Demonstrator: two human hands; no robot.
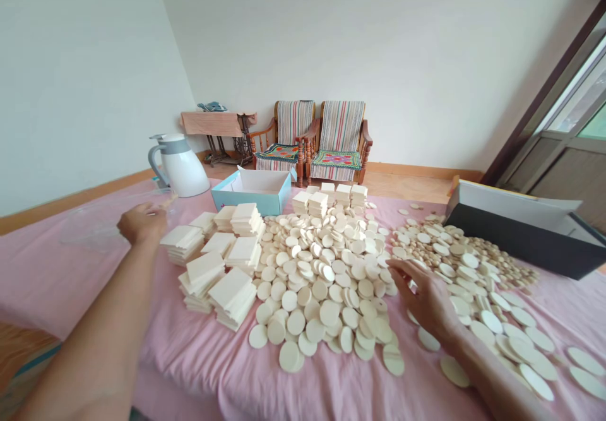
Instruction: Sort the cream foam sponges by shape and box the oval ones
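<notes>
On the left, my left hand (142,222) is closed over a clear plastic bag (92,222) lying on the pink cloth. A small pale piece shows at its fingertips, too blurred to name. My right hand (423,295) hovers at the right edge of a large heap of round wooden discs (329,310), its fingers apart and stretched toward them. I cannot tell whether the fingertips touch a disc. Stacks of square wooden tiles (231,291) stand between my left hand and the heap, and more square stacks (318,203) rise behind it.
Larger oval-looking discs (518,348) and small wooden pieces (506,260) spread at the right, before a tipped black box (521,231). A light blue box (277,201) and a white jug (184,167) stand at the back. Beyond are two chairs (338,134) and a small table (213,124).
</notes>
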